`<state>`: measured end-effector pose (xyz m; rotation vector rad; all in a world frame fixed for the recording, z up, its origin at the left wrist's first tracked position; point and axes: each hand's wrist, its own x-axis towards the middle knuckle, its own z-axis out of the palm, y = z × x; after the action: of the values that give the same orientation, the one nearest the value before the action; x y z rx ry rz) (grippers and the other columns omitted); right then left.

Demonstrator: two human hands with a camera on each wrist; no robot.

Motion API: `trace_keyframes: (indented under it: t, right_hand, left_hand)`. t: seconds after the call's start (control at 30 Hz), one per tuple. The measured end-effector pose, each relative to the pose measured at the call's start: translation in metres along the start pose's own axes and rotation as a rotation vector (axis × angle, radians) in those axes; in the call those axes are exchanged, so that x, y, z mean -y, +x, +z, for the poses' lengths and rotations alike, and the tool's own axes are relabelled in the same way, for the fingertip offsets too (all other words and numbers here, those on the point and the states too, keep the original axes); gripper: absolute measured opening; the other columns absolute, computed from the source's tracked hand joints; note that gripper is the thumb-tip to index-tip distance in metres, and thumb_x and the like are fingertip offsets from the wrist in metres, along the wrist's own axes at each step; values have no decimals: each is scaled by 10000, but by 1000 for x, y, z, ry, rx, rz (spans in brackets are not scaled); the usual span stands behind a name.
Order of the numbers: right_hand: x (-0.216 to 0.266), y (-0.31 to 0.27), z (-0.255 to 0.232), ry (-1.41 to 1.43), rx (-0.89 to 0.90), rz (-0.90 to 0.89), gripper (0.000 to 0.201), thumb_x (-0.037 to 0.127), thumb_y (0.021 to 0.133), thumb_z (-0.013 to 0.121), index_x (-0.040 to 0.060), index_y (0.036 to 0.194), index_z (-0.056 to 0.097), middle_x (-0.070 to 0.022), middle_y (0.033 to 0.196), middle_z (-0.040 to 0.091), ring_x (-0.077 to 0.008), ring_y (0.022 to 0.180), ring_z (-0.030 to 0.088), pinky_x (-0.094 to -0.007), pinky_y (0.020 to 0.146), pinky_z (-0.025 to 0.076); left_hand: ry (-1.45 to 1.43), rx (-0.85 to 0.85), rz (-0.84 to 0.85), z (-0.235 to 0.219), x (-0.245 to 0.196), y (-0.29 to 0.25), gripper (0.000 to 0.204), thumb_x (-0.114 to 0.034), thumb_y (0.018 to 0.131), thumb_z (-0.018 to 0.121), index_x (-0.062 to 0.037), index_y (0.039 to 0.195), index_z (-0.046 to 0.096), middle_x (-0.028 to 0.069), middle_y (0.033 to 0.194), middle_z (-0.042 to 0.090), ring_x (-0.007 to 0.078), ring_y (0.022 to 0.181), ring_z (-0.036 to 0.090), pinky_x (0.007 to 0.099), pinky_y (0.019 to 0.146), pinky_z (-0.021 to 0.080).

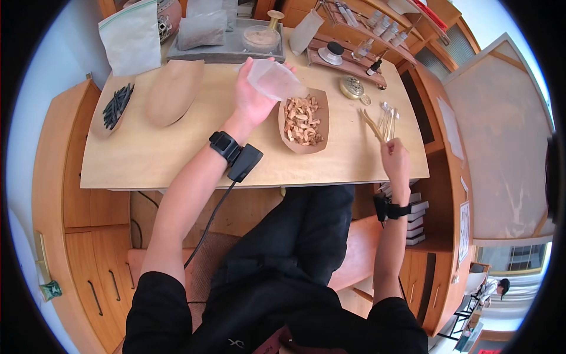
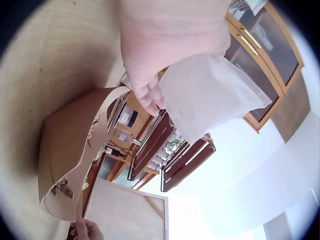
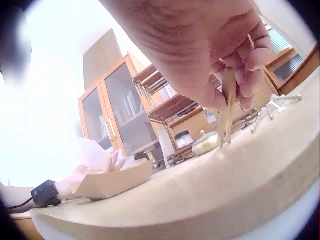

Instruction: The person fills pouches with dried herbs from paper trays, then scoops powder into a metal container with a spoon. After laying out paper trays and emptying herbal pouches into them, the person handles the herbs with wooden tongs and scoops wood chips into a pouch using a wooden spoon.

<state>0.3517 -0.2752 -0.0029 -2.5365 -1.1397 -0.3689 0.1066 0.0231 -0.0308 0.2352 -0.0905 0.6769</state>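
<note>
My left hand (image 1: 250, 97) holds a translucent white bag (image 1: 272, 79) beside and slightly above a brown paper tray (image 1: 323, 115). Inside that tray lie pale brown dried slices (image 1: 302, 121). In the left wrist view the bag (image 2: 205, 92) spreads out past the fingers, flat and cloudy. At the table's right side my right hand (image 1: 396, 160) grips a pair of golden tongs (image 1: 371, 125). Their two slim prongs point away from me in the head view. Seen from the right wrist, the tongs (image 3: 229, 107) point down, tips close over the tabletop.
Left on the table stand a tray of dark sticks (image 1: 118, 107) and an oval brown tray (image 1: 175, 94). A grey tray (image 1: 236, 54) with bags lies behind. Small metal tools (image 1: 389, 118) and a brass burner (image 1: 352, 87) sit near the right hand; a bottle rack (image 1: 365, 29) stands behind.
</note>
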Motion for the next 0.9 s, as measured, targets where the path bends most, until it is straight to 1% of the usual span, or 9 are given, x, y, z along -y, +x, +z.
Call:
trace_keyframes:
  t: [0.1,0.13,0.17,0.23,0.27,0.37,0.6,0.8,0.9]
  right_hand:
    - [31,0,-36,138,-109,-23,214,217,901,650,15,863,592,-149,737,679,-330,654,648,-385,596,492]
    - [39,3,-44,201,-93,-6,202,210,918,637,15,876,605,-130,729,678,-251,619,643,-339,570,472]
    - [49,5,-52,203,-93,-4,202,210,918,637,15,876,605,-130,729,678,-251,619,643,-339,570,472]
    - [75,6,-66,358,-92,-12,190,177,926,655,-10,929,618,-43,689,637,-56,592,552,-223,532,430]
    - [85,7,-70,430,-91,-5,206,207,903,674,7,924,632,-79,706,677,-98,599,606,-250,541,436]
    - [112,12,-69,549,-82,-54,201,201,895,685,6,927,646,-75,684,674,-95,577,600,-247,537,442]
    - [136,34,-23,519,-23,-158,240,240,872,698,4,905,670,-90,677,682,-171,540,610,-284,528,464]
    - [147,40,-20,542,120,-33,243,248,881,695,8,912,701,-71,682,679,-114,578,599,-267,553,456]
    - [141,41,-8,618,107,-107,236,235,893,686,3,927,713,-61,687,678,-89,607,590,-257,574,451]
  left_hand:
    - [-5,-2,-7,1,0,1,512,-482,942,518,-44,1204,564,260,1372,485,396,1337,416,498,1112,354]
    - [2,-19,-3,2,1,1,516,-488,939,521,-46,1200,564,259,1372,486,396,1334,419,510,1107,357]
    - [8,-35,1,3,1,1,520,-495,935,525,-47,1197,565,258,1371,486,396,1332,422,522,1102,359]
    - [8,-36,4,3,2,2,525,-503,931,528,-50,1195,564,255,1369,489,395,1329,425,530,1098,361]
    - [8,-38,11,2,3,3,531,-510,927,531,-53,1194,563,253,1367,491,394,1326,428,539,1093,363]
    - [7,-15,16,2,0,1,533,-519,918,543,-59,1186,563,243,1359,500,391,1321,434,540,1080,376]
    - [1,-47,45,4,-1,2,518,-516,906,573,-71,1171,565,227,1345,514,386,1296,464,516,1061,403]
    - [6,-56,62,4,0,3,515,-517,902,581,-83,1177,552,217,1332,525,391,1279,480,494,1077,397]
    - [14,-66,70,5,-1,3,512,-518,908,567,-86,1182,543,214,1321,532,385,1278,482,491,1080,395]
